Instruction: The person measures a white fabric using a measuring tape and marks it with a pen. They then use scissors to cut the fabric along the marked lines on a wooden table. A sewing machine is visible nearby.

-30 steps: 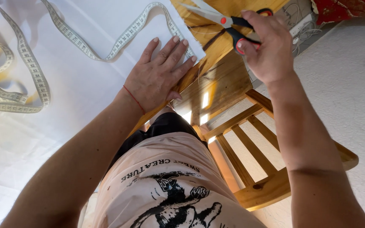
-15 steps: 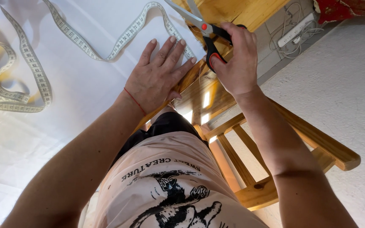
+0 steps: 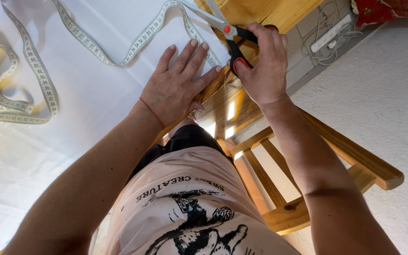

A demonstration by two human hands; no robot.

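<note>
- Head view: the left hand (image 3: 178, 82) lay flat, fingers spread, palm down on the white fabric (image 3: 72, 94) near its edge, pressing it onto the table (image 3: 260, 12); it gripped nothing.
- The right hand (image 3: 263, 63) had its grip closed through the black-and-red handles of the scissors (image 3: 227, 30), just beside the left fingertips.
- The scissor blades stood parted at the fabric edge, pointing away from the person.
- A measuring tape (image 3: 34, 71) lay looped on the fabric, passing just beyond the left fingertips.
- A wooden chair (image 3: 336, 156) stood below the right forearm; a white power strip (image 3: 331, 35) lay on the floor.
</note>
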